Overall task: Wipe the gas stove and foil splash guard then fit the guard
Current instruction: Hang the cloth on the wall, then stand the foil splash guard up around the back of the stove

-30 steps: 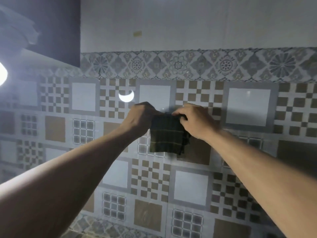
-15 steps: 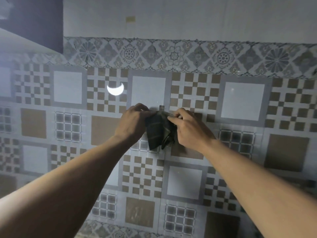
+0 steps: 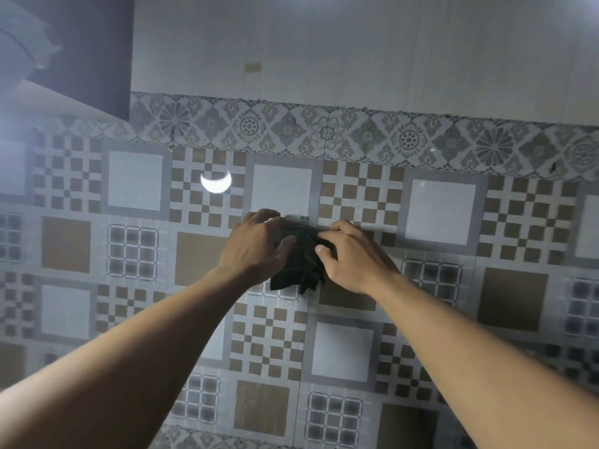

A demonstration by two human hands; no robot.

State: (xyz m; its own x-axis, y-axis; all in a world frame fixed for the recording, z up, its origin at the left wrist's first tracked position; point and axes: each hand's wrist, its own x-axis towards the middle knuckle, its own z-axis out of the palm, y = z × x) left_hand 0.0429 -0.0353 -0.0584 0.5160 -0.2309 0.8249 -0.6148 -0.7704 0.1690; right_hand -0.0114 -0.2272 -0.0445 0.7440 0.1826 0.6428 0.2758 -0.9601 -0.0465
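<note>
A dark checked cloth (image 3: 299, 254) is held bunched against the tiled wall (image 3: 129, 254), just below a small hook (image 3: 304, 218), gripped on one side by the left hand (image 3: 259, 244) and pinched on the other by the right hand (image 3: 353, 257).

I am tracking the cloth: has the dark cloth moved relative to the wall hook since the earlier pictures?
Yes, slightly downward. The dark cloth hid the wall hook a second ago; now it is bunched just below the exposed hook.
</note>
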